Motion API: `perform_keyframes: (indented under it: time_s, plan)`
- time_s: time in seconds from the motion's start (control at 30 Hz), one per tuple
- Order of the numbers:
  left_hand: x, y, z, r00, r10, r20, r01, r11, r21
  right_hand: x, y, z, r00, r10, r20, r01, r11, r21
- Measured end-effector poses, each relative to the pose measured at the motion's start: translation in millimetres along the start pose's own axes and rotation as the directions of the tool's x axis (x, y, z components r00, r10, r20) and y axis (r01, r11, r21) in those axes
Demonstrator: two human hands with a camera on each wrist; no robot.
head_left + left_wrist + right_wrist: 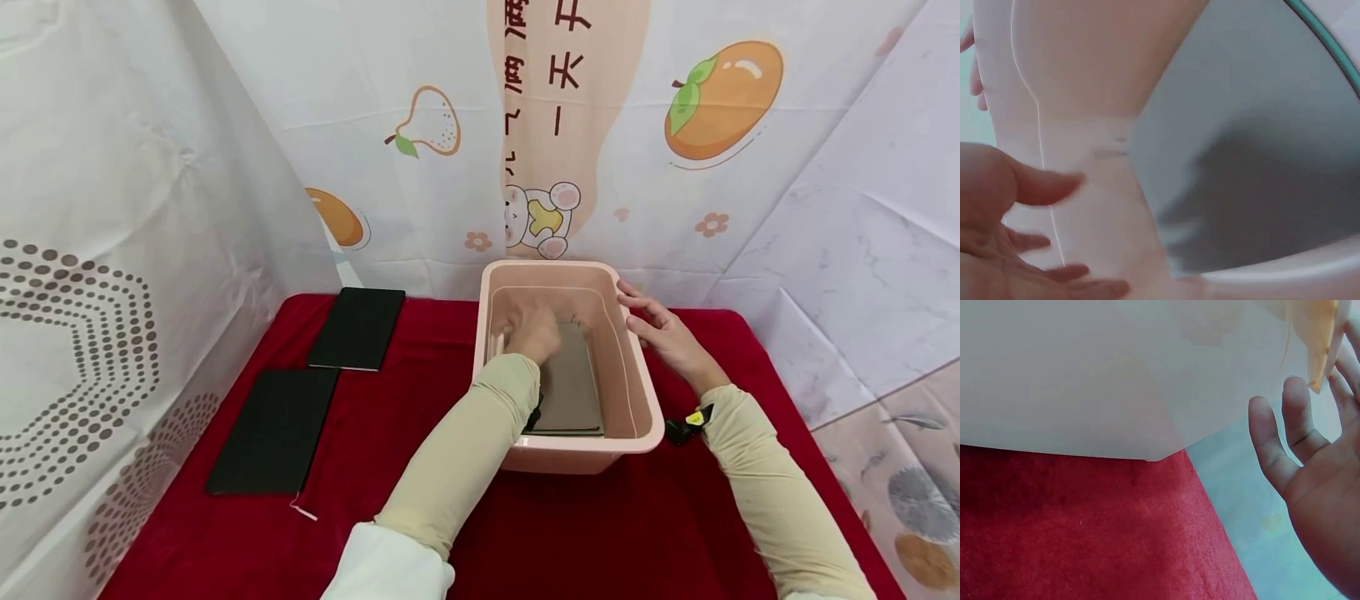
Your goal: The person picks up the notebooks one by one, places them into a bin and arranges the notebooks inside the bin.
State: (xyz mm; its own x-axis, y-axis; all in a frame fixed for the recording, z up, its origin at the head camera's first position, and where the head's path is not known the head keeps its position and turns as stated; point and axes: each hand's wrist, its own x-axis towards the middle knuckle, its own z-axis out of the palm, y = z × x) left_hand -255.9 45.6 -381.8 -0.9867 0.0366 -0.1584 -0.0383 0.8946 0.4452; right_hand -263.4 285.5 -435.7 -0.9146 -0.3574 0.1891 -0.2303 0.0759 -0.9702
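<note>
A pink plastic basin (637, 392) stands on the red cloth. Inside it lies a grey flat cover, seemingly a notebook (573, 383), with a greenish edge along one side in the left wrist view. My left hand (534, 332) is down in the basin, blurred in the head view. In the left wrist view its fingers are spread with nothing between them, beside the grey notebook (1210, 125). My right hand (671, 337) touches the basin's right rim with lightly bent fingers. From the right wrist, those fingers (1266, 440) appear near the basin's outer wall (1085, 394).
Two black notebooks lie on the left of the red cloth (405, 417): one farther back (357, 329), one nearer (273, 429) with a thin ribbon hanging from it. A printed white curtain (360, 108) rises behind the table. A small black strap (678, 429) hangs by the right wrist.
</note>
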Motion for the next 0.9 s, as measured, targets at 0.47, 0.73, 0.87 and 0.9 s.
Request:
perform_keyframes:
  time_s: [0.47, 0.73, 0.87, 0.9]
  plan:
    - [3.1, 4.5, 1.7, 0.982, 0.188, -0.008, -0.188, 0.980, -0.063, -1, 2, -2, 1.000, -0.018, 0.007, 0.018, 1.000, 0.007]
    - [-2.6, 14.9, -8.2, 0.978, 0.207, -0.038, -0.209, 0.977, -0.052, 1, 0, -2, 1.000, -0.018, 0.007, 0.018, 1.000, 0.006]
    - [-8.7, 23.9, -12.7, 0.980, 0.196, -0.045, -0.199, 0.978, -0.070, 1, 1, -2, 1.000, -0.010, 0.006, 0.010, 1.000, 0.006]
    - [-10.4, 26.2, -14.1, 0.980, 0.193, -0.042, -0.195, 0.978, -0.070, 1, 1, -2, 1.000, -0.007, 0.005, 0.007, 1.000, 0.005]
